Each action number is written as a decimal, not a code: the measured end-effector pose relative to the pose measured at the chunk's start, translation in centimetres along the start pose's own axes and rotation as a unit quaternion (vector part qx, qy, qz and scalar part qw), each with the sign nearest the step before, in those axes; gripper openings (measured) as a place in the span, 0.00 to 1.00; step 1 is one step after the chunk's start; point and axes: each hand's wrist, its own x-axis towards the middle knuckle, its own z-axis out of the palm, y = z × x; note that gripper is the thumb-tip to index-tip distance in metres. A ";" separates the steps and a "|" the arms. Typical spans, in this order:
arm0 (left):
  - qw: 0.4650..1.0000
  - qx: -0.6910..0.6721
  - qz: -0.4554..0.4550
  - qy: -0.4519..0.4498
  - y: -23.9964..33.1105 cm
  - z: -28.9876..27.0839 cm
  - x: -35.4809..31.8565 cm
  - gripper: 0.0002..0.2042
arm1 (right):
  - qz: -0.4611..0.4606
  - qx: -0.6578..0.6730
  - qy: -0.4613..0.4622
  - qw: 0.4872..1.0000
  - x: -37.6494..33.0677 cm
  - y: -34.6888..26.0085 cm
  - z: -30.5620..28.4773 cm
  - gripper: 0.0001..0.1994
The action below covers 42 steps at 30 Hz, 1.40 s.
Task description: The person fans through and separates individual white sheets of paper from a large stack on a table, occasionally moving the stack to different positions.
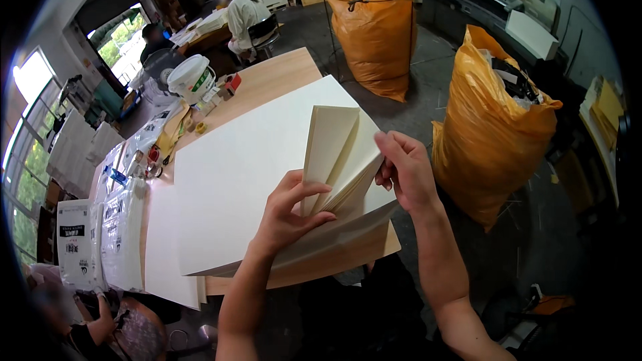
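Observation:
A small bundle of folded cream paper sheets (330, 140) is fanned partly apart above a large stack of white sheets (234, 147). My left hand (289, 210) grips the bundle at its lower left, thumb and fingers closed on either side of it. At the right edge, my right hand (406, 167) pinches the sheets between thumb and curled fingers. Several thin layers show along the lower right side of the bundle. How many sheets each hand holds cannot be made out.
The wooden table (281, 70) carries plastic-wrapped paper packs (122, 227), a white bucket (190, 79) and tape rolls (200, 128). Two orange sacks (374, 40) (491, 127) stand on the floor to the right. People sit at the far table and at lower left.

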 end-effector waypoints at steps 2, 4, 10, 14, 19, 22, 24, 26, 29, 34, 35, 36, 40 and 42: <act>0.999 -0.014 -0.003 0.030 -0.1 0.3 0.0 0.24 | -0.038 -0.078 0.023 0.996 -0.1 0.3 0.1 0.19; 0.995 -0.032 -0.008 0.090 -0.3 1.2 0.0 0.23 | -0.068 -0.125 0.030 0.989 0.1 0.6 0.1 0.20; 0.999 0.012 0.039 -0.010 0.3 0.6 0.1 0.22 | 0.019 0.040 -0.012 0.999 0.4 -0.1 0.2 0.17; 0.998 0.043 0.037 -0.008 0.3 0.6 0.1 0.26 | 0.015 0.051 -0.019 0.998 0.6 0.3 -0.2 0.18; 1.000 0.007 0.019 0.018 0.4 0.5 0.1 0.22 | -0.003 0.042 -0.021 0.999 0.2 0.1 -0.4 0.19; 0.998 0.007 0.031 0.062 0.4 1.0 0.3 0.21 | -0.140 -0.284 0.013 0.948 0.4 1.1 -0.2 0.19; 0.998 0.014 0.041 0.043 0.2 1.0 0.2 0.22 | -0.056 -0.088 -0.008 0.995 0.1 0.4 0.2 0.18; 0.999 0.006 0.041 -0.022 0.1 0.6 0.3 0.23 | -0.002 0.044 -0.028 0.999 0.2 0.1 0.0 0.18; 0.999 0.010 0.030 -0.006 0.5 1.0 0.2 0.27 | -0.005 0.072 -0.016 0.997 0.4 0.1 0.5 0.18; 0.999 0.031 0.024 0.007 0.2 0.4 0.2 0.29 | -0.147 -0.071 0.070 0.984 -0.5 0.8 -0.7 0.17; 0.999 0.029 0.027 0.011 0.1 0.5 0.3 0.29 | -0.264 -0.177 0.146 0.937 -1.2 1.9 -1.3 0.16; 0.999 0.027 0.030 0.016 0.0 0.5 0.3 0.29 | -0.373 -0.276 0.218 0.859 -2.0 2.8 -1.7 0.15; 0.998 0.043 0.048 0.007 0.0 0.7 0.3 0.30 | -0.407 -0.527 0.002 0.746 -4.6 4.2 -2.1 0.13; 0.994 0.072 0.079 -0.007 -0.4 1.2 0.0 0.32 | -0.304 -0.556 -0.153 0.758 -5.0 5.1 -2.2 0.18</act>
